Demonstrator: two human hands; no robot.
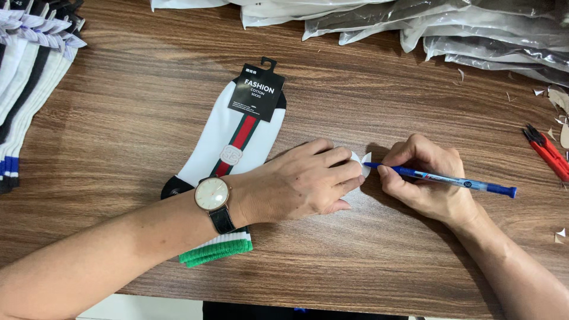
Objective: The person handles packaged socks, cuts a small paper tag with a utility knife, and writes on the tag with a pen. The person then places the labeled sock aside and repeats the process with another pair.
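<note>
Near the table's (385,249) front edge, our left hand (296,184) lies flat, steadying a white paper disc (363,166); our right hand (424,181) pinches a blue pen (450,181) to mark it.

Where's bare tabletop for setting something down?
Bare wood between the sock stack at far left and the carded sock; also above the right hand, below the plastic bags. Crowded: centre, where the left hand pins a white disc, and around the red cutters.

I'd call this a packing bench: wooden table (367,106), stacked socks (29,59) at one edge, plastic bags (450,24) (clear, filled) heaped at the back.
</note>
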